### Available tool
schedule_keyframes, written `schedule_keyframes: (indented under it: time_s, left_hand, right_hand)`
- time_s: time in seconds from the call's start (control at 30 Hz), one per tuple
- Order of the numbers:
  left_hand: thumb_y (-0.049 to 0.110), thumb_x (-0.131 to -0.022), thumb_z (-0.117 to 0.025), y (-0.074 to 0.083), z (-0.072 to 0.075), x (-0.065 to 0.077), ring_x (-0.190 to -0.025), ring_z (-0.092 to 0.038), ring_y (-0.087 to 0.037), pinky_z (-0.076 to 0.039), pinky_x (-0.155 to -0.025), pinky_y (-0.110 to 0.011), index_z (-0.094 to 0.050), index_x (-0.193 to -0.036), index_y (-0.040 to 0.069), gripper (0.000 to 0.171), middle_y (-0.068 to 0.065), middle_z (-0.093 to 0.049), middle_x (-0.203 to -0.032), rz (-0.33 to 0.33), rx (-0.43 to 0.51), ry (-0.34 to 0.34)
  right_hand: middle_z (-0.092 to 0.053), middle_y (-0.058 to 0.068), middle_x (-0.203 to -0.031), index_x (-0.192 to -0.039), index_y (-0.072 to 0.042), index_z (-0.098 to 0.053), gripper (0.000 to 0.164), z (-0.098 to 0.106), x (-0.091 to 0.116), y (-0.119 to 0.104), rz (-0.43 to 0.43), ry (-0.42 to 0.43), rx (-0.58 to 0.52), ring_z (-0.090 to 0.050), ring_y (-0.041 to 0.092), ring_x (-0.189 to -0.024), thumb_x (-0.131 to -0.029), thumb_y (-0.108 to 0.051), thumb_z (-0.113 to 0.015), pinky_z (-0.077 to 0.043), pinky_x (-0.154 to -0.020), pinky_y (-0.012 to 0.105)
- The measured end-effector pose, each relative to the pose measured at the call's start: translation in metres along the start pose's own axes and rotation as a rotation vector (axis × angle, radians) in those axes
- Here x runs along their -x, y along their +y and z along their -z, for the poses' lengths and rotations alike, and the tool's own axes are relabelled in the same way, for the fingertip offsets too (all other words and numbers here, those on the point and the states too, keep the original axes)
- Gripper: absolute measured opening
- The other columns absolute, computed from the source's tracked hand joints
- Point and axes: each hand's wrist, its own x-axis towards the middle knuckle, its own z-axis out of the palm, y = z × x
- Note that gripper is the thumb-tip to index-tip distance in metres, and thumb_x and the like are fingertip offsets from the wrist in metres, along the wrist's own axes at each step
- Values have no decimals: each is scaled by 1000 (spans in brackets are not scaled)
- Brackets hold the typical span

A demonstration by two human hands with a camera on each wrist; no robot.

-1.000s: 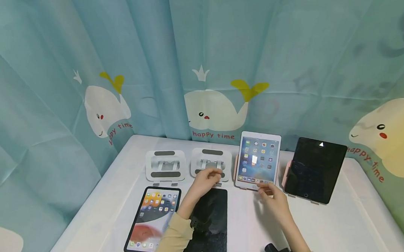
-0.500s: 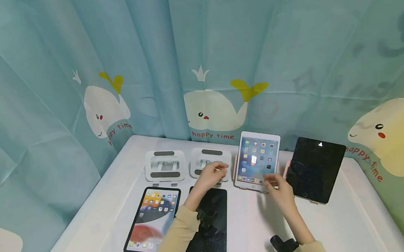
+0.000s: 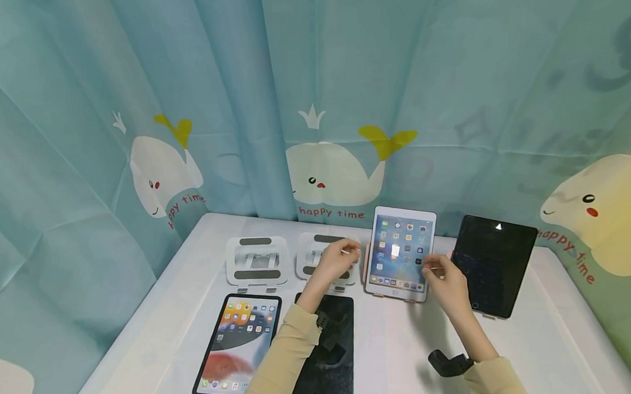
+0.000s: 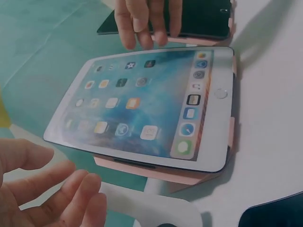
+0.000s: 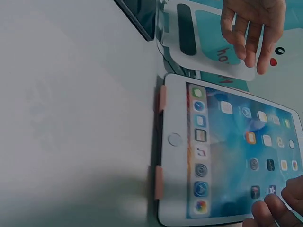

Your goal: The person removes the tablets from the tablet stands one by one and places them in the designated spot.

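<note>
A white-framed tablet [image 3: 401,248] with its screen lit leans on a pink stand [image 4: 142,166], and the stand's small lips [image 5: 159,182] catch its lower edge. My left hand [image 3: 339,260] hovers off the tablet's left side, above a white stand, with loosely bent fingers and nothing in them. Close to the tablet's right edge is my right hand [image 3: 446,283]; its fingers are relaxed and hold nothing. The left wrist view has the right fingertips just beyond that edge, and whether they touch it I cannot tell.
A dark tablet [image 3: 494,266] leans on another pink stand to the right. Two white stands [image 3: 257,260] with grey pads stand at the back left. In front of them lie a lit tablet [image 3: 240,340] and a black tablet [image 3: 336,371]. A whale-print curtain [image 3: 337,174] hangs behind.
My right hand has moved up and right, from the tablet's lower edge to its right side. The left hand has drifted up and slightly right. The tablet stays on its stand.
</note>
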Motion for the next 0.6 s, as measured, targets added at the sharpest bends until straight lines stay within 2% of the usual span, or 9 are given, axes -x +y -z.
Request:
schedule_keyframes:
  time_s: [0.27, 0.43, 0.6]
  left_hand:
    - [16, -96, -54, 10, 2, -10, -82, -64, -28, -50, -63, -25, -65, -118, 5, 27, -13, -67, -95, -31, -61, 9]
    - [17, -96, -53, 17, 4, -19, -81, -63, -23, -50, -65, -26, -65, -119, 6, 28, -12, -68, -96, -24, -80, 13]
    - [17, -96, -54, 21, 4, -28, -85, -66, -24, -54, -70, -28, -65, -118, 8, 27, -11, -66, -102, -27, -86, 27]
  right_hand:
    - [-64, 23, -114, -123, -1, -58, 30, 9, -13, -2, -17, 32, -3, -60, 36, -103, -94, -9, -52, -43, -80, 35]
    - [-62, 24, -116, -125, 0, -55, 32, 17, -22, -4, 1, 44, 5, -59, 36, -103, -95, -9, -51, -45, -79, 38]
    - [-60, 26, -118, -126, 2, -54, 32, 23, -30, -7, 3, 47, 11, -58, 38, -103, -96, -10, -51, -48, -81, 45]
